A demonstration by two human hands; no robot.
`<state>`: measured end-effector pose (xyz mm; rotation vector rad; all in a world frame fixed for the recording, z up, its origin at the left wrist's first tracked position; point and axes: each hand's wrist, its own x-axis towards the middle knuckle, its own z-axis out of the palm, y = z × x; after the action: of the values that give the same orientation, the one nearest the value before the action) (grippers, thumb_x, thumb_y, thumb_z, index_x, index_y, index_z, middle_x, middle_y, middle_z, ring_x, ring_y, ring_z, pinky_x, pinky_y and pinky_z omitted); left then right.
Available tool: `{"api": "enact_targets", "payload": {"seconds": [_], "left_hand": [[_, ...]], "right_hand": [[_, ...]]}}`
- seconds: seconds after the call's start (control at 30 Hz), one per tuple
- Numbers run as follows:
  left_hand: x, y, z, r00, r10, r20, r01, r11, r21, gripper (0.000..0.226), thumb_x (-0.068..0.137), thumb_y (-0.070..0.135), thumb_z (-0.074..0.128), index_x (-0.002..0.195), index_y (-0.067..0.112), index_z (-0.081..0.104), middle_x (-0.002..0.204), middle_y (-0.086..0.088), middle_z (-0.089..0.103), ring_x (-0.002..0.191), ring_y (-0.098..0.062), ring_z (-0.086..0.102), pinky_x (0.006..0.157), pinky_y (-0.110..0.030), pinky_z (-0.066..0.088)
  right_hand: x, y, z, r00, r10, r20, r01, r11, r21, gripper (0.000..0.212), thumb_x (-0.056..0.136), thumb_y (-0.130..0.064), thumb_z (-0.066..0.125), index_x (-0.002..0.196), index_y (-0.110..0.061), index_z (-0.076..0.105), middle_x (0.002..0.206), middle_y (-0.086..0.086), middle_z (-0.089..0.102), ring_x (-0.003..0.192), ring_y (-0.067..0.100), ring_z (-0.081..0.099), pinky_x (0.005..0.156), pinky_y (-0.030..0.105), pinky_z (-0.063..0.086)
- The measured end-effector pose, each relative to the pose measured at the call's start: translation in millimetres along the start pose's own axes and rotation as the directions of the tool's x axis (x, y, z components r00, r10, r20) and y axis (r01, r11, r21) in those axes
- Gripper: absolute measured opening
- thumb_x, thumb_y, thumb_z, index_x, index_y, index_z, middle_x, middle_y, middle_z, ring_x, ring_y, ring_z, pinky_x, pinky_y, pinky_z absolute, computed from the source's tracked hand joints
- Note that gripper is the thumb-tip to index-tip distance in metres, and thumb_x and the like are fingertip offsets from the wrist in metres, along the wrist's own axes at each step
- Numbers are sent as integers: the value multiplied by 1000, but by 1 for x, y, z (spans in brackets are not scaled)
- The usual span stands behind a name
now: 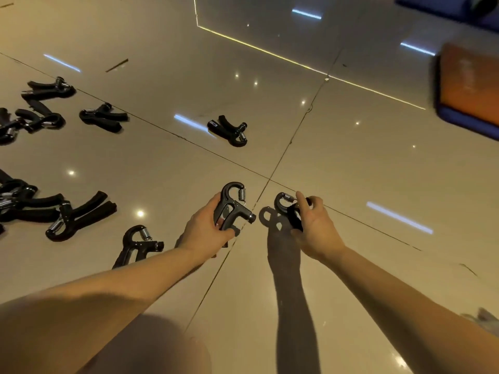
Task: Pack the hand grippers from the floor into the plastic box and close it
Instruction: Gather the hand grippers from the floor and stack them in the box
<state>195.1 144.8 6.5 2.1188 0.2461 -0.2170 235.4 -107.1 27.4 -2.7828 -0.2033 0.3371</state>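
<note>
The glossy tiled floor (351,157) filled the view, and the crossing of its tile joints (270,179) lay near the middle, just beyond both hands. Far to the right of the crossing and beyond it, at the frame's edge, lay a blurred orange mat (469,82) with a blue border. Far to the left of the crossing, a heap of hand grippers (24,201) with black foam handles sprawled on the floor, and a looser scatter of hand grippers (48,87) lay beyond that heap, equally far left. Two bare forearms reached in from the near side towards the crossing. The left hand (205,228) hovered just to the near left of the crossing, its fingers and thumb curled round the handles of a first hand gripper (235,206), whose hook and steel spring pointed away from the person. The right hand (316,228) hovered just to the near right of the crossing, thumb and fingers wrapped round the handles of a second hand gripper (286,203), with the forefinger laid over its top. Both held grippers hung above the floor, and a dark shadow (272,220) fell between the hands. A hard-handled hand gripper (137,244) lay well to the near left of the crossing, beside the left forearm. A lone hand gripper (229,129) lay beyond the crossing, slightly left, apart from the others.
</note>
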Motion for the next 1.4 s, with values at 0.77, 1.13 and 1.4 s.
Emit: {"api": "enact_targets", "payload": {"seconds": [0.77, 1.13, 1.4], "left_hand": [[-214, 362, 143, 827, 469, 309, -497, 867, 14, 78, 77, 11, 81, 143, 35, 48, 101, -13, 64, 90, -34, 66, 74, -41, 63], [-284, 429, 229, 727, 412, 549, -575, 802, 159, 84, 79, 7, 81, 151, 25, 40, 118, 1, 63, 97, -19, 68, 69, -20, 57], [-273, 419, 280, 703, 395, 591, -575, 806, 145, 82, 78, 9, 83, 141, 34, 36, 114, -1, 60, 93, -19, 69, 68, -19, 59]], "right_hand": [[-352, 199, -306, 956, 181, -230, -164, 982, 92, 100, 83, -9, 77, 159, -27, 15, 159, 7, 27, 140, 30, 41, 113, 43, 43], [-446, 302, -300, 945, 193, -264, -167, 979, 116, 96, 87, -15, 75, 160, -24, 14, 159, 5, 29, 139, 26, 40, 114, 39, 41], [-467, 359, -258, 929, 272, -252, -247, 961, 126, 98, 87, -19, 76, 160, -27, 12, 160, 3, 25, 141, 25, 38, 117, 38, 36]]}}
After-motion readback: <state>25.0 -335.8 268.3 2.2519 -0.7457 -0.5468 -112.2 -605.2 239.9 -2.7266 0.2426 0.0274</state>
